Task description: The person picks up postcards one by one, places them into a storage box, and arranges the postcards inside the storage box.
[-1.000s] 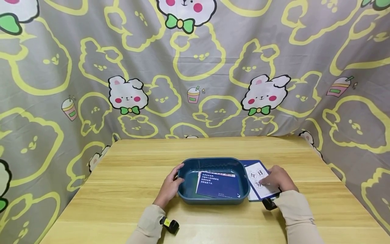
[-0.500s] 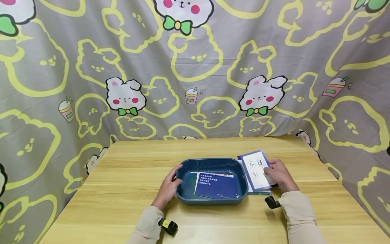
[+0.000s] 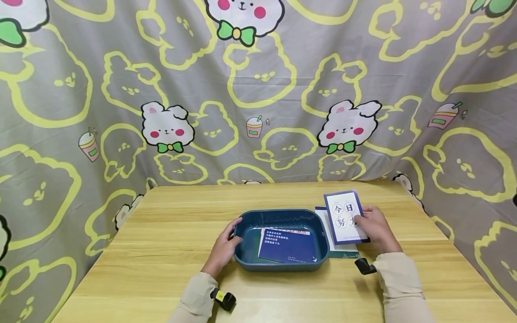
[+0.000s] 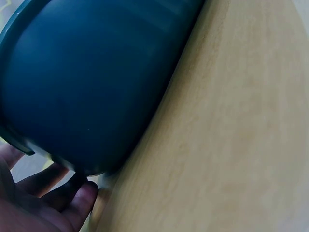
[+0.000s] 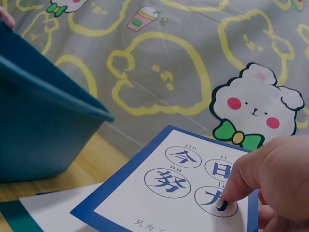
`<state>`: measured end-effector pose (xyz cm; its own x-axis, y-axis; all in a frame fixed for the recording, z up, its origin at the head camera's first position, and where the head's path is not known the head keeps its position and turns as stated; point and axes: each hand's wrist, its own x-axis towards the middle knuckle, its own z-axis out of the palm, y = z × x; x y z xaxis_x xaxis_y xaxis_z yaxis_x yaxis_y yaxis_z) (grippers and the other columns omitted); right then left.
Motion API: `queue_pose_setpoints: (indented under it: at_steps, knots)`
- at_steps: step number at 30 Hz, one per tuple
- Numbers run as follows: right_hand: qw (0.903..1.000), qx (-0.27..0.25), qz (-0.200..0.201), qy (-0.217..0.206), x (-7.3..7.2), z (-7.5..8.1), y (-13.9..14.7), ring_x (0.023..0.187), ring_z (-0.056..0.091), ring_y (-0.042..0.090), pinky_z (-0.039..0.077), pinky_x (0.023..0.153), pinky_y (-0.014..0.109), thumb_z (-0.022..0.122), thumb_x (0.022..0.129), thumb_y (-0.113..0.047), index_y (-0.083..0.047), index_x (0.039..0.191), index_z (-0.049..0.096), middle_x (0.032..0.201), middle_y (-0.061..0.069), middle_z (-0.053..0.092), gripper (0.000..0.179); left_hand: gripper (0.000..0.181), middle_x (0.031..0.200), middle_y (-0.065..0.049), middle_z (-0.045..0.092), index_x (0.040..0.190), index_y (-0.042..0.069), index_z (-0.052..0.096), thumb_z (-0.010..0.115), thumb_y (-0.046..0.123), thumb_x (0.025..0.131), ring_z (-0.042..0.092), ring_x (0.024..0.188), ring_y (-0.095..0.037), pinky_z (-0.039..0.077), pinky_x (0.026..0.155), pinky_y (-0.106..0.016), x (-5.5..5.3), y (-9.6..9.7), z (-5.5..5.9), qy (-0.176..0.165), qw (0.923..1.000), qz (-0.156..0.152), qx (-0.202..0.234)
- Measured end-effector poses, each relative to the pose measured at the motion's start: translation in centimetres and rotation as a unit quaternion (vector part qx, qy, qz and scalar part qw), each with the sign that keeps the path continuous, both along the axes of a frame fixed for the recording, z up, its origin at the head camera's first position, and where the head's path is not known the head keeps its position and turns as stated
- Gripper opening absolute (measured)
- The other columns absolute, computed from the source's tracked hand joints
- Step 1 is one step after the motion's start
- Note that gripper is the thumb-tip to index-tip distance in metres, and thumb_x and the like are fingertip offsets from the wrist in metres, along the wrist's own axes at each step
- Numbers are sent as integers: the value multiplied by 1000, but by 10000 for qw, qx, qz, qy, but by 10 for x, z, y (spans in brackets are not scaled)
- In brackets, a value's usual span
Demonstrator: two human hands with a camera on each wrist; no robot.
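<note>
A white card with a dark blue border and large Chinese characters (image 3: 343, 204) is pinched in my right hand (image 3: 377, 229), thumb on its printed face, fingers behind. In the right wrist view the card (image 5: 145, 195) is raised and tilted over the other cards. My left hand (image 3: 224, 246) grips the left end of a dark teal plastic basin (image 3: 282, 268). In the left wrist view, fingertips (image 4: 84, 195) touch the outside of the basin (image 4: 91, 87). Inside the basin lies a dark blue card with white text (image 3: 288, 246), overlapping another mostly hidden card.
Right of the basin, cards with white, blue and green parts (image 3: 343, 254) lie on the wooden table (image 3: 161, 233), partly covered by the raised card. A grey curtain with yellow outlines and white cartoon animals (image 3: 226, 134) hangs behind the table.
My right hand has pinched the top card from the pile and lifted it up and away, uncovering more of the cards beneath. My left hand stays on the basin.
</note>
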<state>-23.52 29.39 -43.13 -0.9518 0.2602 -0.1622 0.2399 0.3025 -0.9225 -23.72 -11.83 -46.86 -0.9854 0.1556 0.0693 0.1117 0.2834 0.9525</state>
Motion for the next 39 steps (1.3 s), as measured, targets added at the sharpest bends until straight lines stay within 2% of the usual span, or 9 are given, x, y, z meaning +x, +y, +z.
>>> queue_pose_setpoints:
  at_steps: [8,18,25,32,39]
  knots:
    - [9991,-202,46,370,2,10,-4,76,63,14,56,63,29,46,94,-4,13,137,20,124,36,46,53,53,153,-18,33,144,18,47,49,4,93,30,138,-44,30,105,-61,0,0,0,1,10000,40,-37]
    - [9977,-229,-20,630,4,22,-6,83,63,16,55,66,27,43,96,-6,11,136,21,129,37,45,48,53,152,-17,34,144,20,48,50,4,93,31,138,-42,31,105,-59,-2,1,-1,1,10000,77,-20]
    - [9958,-337,8,856,5,32,-12,83,64,16,56,68,27,43,96,-4,9,137,21,129,38,46,48,53,152,-19,34,144,17,47,49,3,93,30,137,-44,31,104,-60,0,0,-1,93,9999,49,-50]
    - [9932,-350,385,1042,5,36,-26,84,66,22,57,69,31,43,98,-5,7,135,24,127,36,49,44,53,152,-20,33,144,16,46,50,3,93,29,138,-43,30,106,-60,1,0,-1,107,9999,29,-8]
    - [9902,-334,683,1174,2,32,-43,78,65,23,57,63,34,44,94,-1,8,132,30,117,34,54,41,53,153,-18,33,144,17,47,49,4,93,29,138,-43,30,106,-60,0,0,-1,51,10000,51,-41]
